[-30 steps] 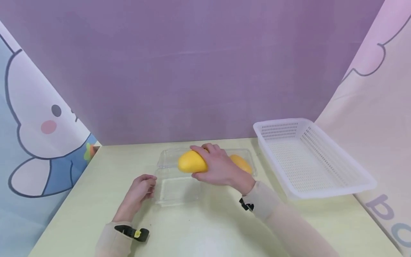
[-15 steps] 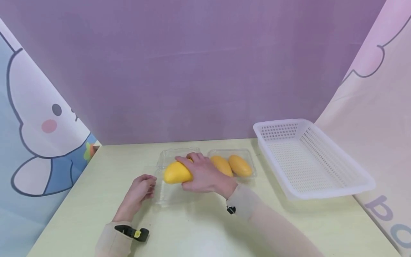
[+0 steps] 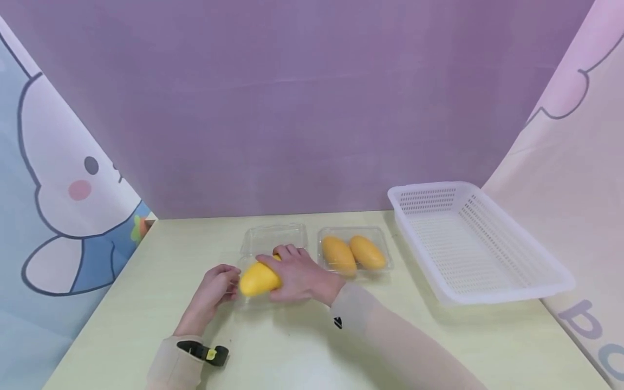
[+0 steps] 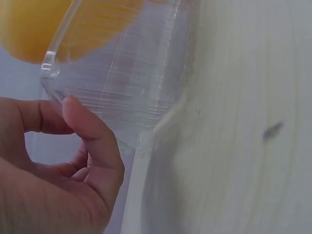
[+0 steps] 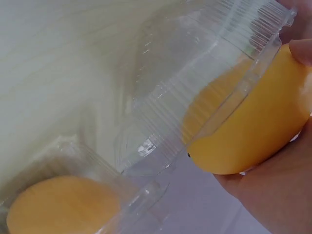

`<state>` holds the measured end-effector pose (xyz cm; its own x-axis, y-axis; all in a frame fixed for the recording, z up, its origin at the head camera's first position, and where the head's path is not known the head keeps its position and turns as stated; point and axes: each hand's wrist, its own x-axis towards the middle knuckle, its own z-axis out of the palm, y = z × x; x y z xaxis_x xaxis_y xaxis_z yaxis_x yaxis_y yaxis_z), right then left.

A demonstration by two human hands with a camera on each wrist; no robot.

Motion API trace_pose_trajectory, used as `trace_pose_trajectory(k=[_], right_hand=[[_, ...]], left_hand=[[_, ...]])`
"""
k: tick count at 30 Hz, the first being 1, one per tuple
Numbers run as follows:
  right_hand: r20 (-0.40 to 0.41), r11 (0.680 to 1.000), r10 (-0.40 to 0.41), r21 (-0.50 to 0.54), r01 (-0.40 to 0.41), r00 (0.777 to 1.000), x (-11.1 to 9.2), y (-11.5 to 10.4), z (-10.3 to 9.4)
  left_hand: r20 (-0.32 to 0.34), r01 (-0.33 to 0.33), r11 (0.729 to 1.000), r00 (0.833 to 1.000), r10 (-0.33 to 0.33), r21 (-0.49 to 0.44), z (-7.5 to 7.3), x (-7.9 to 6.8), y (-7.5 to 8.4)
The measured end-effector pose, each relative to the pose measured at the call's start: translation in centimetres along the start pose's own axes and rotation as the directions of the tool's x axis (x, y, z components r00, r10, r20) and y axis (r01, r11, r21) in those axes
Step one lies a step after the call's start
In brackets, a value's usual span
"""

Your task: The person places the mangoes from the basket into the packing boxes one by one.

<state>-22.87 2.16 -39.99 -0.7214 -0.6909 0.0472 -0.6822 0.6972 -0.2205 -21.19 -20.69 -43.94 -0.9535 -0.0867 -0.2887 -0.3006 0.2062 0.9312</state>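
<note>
My right hand (image 3: 299, 276) grips a yellow mango (image 3: 258, 279) over the near half of a hinged clear plastic clamshell box (image 3: 274, 236). In the right wrist view the mango (image 5: 248, 131) overlaps the box's rim, its lower part seen through the clear wall. My left hand (image 3: 213, 290) is at the left edge of that box. The left wrist view shows its thumb and forefinger (image 4: 92, 124) pinching the box's rim at a corner. The box's far half lies opened toward the back wall.
A second clear box (image 3: 380, 232) stands right of the first, with two mangoes (image 3: 368, 252) in it. Farther right is a white perforated plastic basket (image 3: 468, 249). A purple wall (image 3: 312, 108) closes off the pale table (image 3: 302, 352) at the back.
My right hand has carried the mango left and down, toward the near half of the opened box. The two mangoes in the other box have come into full view. My left hand stays put.
</note>
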Motion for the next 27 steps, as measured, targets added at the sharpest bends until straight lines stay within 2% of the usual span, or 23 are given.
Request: trace_pose_trajectory(k=[7, 15, 24, 27], right_hand=[[0.084, 1.0, -0.006, 0.023, 0.004, 0.996, 0.6, -0.4, 0.2], [0.195, 0.997, 0.051, 0.052, -0.062, 0.98, 1.3, -0.6, 0.5], [0.216, 0.991, 0.114, 0.041, -0.125, 0.97, 1.9, -0.8, 0.2], [0.209, 0.986, 0.134, 0.07, -0.152, 0.969, 1.8, -0.8, 0.3]], left_hand=[[-0.008, -0.016, 1.0, 1.0, 0.016, 0.016, -0.1, -0.1, 0.0], [0.003, -0.016, 1.0, 1.0, 0.016, 0.013, 0.0, 0.0, -0.1], [-0.003, -0.009, 1.0, 1.0, 0.009, 0.021, 0.0, 0.1, 0.0], [-0.002, -0.007, 1.0, 1.0, 0.007, 0.018, 0.0, 0.1, -0.1]])
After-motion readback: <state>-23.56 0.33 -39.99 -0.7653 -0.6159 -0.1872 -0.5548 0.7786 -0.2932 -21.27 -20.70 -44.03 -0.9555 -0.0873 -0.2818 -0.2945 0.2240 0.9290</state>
